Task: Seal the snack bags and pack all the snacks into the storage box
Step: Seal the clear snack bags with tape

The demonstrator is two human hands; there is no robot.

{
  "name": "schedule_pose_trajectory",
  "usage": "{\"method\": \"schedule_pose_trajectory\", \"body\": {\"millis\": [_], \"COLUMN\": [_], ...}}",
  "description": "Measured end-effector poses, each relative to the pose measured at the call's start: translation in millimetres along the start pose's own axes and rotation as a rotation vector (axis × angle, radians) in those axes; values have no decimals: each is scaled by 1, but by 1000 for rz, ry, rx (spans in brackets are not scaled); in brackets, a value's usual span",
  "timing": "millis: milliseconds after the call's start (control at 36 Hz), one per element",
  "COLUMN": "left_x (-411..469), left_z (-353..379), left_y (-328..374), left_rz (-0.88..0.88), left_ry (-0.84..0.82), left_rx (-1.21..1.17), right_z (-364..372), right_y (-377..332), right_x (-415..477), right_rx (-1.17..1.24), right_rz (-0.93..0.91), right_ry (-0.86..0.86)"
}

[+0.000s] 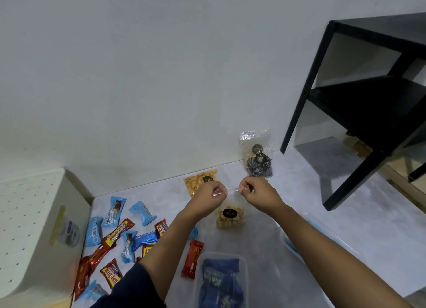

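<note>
1. Two hands pinch one clear bag's top strip. The left hand (211,193) and right hand (255,191) have fingers curled on it, and the bag (229,216) of nuts is just beyond the box (221,254). Cannot tell if its base touches the surface.
2. Risk: the strip gets pressed only partway, so nuts spill when the bag is tipped into the box.
3. Risk: the pinch slips and the bag drops beside the box.
4. Blue packs (219,277) already fill the box, so the fit may be tight.
5. Beyond the box: orange bag (200,183) lying flat, two bags (257,155) against the wall.
6. Left of the box: scattered bars (116,235), off the bag's path; white bin (34,227) further left.
7. Right of the box and beyond it: black shelf (368,104).
</note>
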State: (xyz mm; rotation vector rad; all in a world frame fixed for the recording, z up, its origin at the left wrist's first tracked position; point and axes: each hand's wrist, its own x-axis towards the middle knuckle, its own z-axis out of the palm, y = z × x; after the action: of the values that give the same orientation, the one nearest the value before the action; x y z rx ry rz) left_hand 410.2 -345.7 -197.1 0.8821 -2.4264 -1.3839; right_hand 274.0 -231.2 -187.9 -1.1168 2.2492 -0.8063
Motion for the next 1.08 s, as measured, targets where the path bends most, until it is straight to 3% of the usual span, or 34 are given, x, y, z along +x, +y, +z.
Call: {"method": "schedule_pose_trajectory", "body": {"millis": [139,417,722,1083], "left_x": [0,0,0,0], "left_z": [0,4,3,-3], "left_y": [-2,-2,-2,-3], "left_rz": [7,25,36,-21], "left_ry": [27,52,38,59], "left_rx": [46,54,33,6], "right_z": [-3,-5,3,8], "right_y": [2,-7,-9,-3], "right_x": [1,7,10,11], "right_rx": [89,-5,-20,99], "right_rz": [-47,-99,-92,-76], "right_ry": [-52,-160,-84,-147]}}
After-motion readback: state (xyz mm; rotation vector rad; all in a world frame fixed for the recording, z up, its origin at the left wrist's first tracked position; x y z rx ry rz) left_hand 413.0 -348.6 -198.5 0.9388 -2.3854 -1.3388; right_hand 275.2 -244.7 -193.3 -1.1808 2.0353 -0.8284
